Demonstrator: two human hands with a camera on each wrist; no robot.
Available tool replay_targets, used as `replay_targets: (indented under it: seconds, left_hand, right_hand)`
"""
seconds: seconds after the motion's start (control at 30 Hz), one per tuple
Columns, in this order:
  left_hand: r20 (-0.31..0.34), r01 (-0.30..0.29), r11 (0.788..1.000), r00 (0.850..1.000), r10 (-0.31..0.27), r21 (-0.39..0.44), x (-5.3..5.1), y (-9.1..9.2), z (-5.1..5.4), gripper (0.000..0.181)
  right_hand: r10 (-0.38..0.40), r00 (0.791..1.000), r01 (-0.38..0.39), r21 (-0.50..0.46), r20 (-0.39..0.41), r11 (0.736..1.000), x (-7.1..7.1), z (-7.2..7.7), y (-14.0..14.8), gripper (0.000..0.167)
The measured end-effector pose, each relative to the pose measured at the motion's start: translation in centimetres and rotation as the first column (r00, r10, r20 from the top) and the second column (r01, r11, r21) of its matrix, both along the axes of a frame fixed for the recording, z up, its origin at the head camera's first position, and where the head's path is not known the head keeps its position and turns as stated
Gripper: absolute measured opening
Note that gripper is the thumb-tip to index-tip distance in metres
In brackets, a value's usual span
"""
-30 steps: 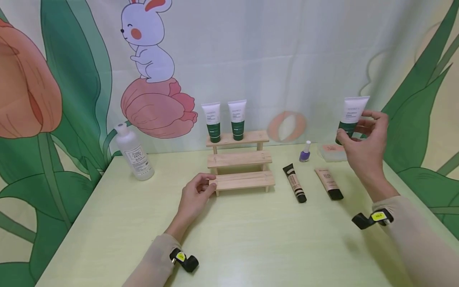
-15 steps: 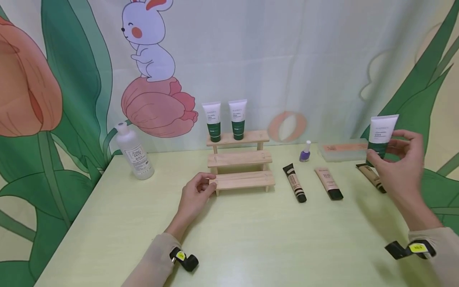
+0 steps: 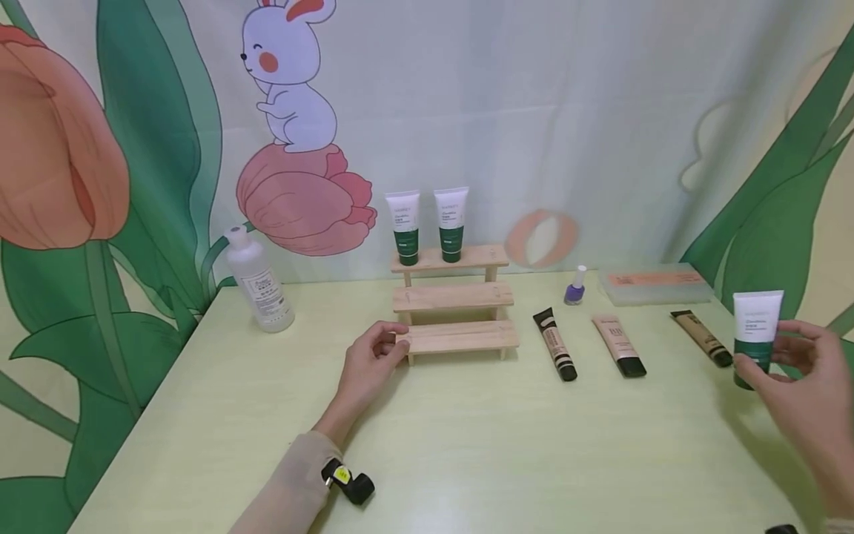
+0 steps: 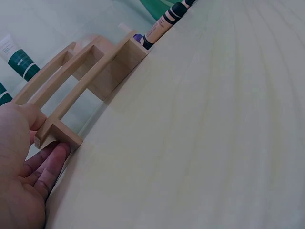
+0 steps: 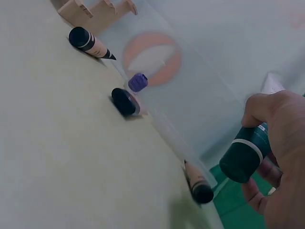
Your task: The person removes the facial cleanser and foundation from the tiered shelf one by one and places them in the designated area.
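Observation:
My right hand grips a white and green squeeze tube upright at the right of the table, thumb on its green lower part. In the right wrist view the tube's dark green cap points down, off the tabletop. At the middle, my left hand holds the left end of the lowest step of a three-step wooden display rack. The left wrist view shows its fingers against the rack's end. Two matching tubes, one on the left and one on the right, stand on the top step.
Right of the rack lie a black-ended beige tube, a pink BB cream tube and a gold-brown tube. Behind them are a purple nail polish bottle and a translucent flat box. A white bottle stands at the left.
My right hand has carried the squeeze tube rightward and down toward the table, uncovering the flat box and the gold-brown tube. My left hand stays at the rack. The head view has shifted slightly.

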State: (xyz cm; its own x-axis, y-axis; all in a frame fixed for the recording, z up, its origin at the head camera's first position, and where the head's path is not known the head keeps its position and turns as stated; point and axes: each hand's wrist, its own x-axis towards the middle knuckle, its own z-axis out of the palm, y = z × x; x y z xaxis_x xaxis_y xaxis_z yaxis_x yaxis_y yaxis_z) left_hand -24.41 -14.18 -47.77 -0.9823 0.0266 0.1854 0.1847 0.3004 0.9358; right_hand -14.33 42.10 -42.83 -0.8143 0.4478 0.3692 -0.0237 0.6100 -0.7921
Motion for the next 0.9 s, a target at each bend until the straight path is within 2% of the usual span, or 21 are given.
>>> replay_targets:
  seconds: [0.1, 0.23, 0.33, 0.47, 0.73, 0.9]
  left_hand:
    - [-0.003, -0.002, 1.000, 1.000, 0.002, -0.002, 0.0, 0.0, 0.0, 0.020]
    - [-0.007, 0.000, 1.000, 1.000, 0.000, 0.004, -0.1, -0.1, 0.0, 0.020]
    - [-0.002, 0.002, 1.000, 1.000, -0.002, 0.004, -0.1, -0.1, -0.1, 0.020]
    - [0.001, 0.002, 1.000, 1.000, -0.002, -0.008, 0.0, -0.1, -0.2, 0.020]
    - [-0.007, -0.005, 1.000, 1.000, 0.005, -0.026, 0.2, -0.1, -0.1, 0.019]
    - [-0.005, -0.010, 0.999, 1.000, 0.009, -0.032, 0.2, -0.1, 0.0, 0.020]
  right_hand:
    - [0.019, 1.000, -0.019, -0.005, 0.015, 1.000, 0.8, -1.0, 0.6, 0.065]
    - [0.053, 0.995, -0.061, 0.107, 0.081, 0.992, 1.6, -1.7, 1.3, 0.058]
    - [0.053, 0.985, -0.087, 0.211, 0.162, 0.974, 2.3, -2.3, 1.7, 0.064]
    - [0.051, 0.970, -0.109, 0.243, 0.237, 0.964, 3.3, -3.4, 2.1, 0.066]
    - [0.073, 0.978, -0.119, 0.230, 0.195, 0.966, 4.2, -4.8, 2.9, 0.058]
    - [0.060, 0.965, -0.126, 0.251, 0.255, 0.960, 4.4, -4.9, 3.2, 0.059]
